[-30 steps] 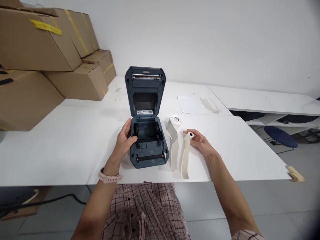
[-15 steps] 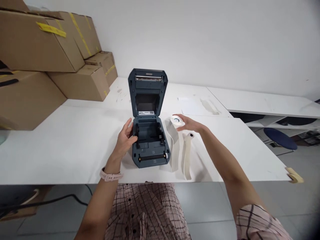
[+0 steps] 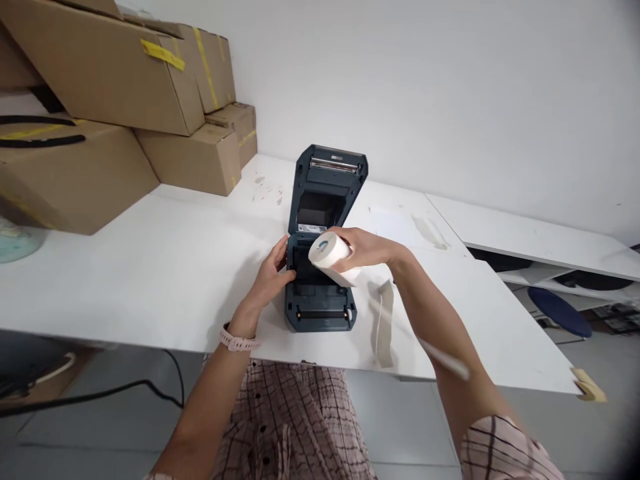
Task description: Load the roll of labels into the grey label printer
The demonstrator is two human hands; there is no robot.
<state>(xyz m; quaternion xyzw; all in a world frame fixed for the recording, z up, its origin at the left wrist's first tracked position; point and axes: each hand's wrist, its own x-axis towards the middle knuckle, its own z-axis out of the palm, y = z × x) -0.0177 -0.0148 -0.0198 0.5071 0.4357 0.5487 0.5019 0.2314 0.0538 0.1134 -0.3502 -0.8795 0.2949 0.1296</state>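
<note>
A dark blue label printer (image 3: 320, 303) stands on the white table (image 3: 150, 267) with its lid raised. My right hand (image 3: 367, 250) is closed on a white paper roll (image 3: 330, 255) and holds it just above the printer's open bay; a loose tail of paper trails from the roll to the lower right. My left hand (image 3: 273, 270) rests against the printer's left side, fingers curled on its edge. A second paper strip (image 3: 384, 320) lies on the table right of the printer.
Several cardboard boxes (image 3: 110, 73) are stacked at the back left. A sheet of paper (image 3: 400, 223) lies behind the printer. A lower white table and a blue stool (image 3: 560, 310) are at the right. A cable (image 3: 100, 393) runs on the floor.
My right hand left the small strip, took hold of the white roll and lifted it left over the printer's bay. The view shifted; my left hand stayed on the printer.
</note>
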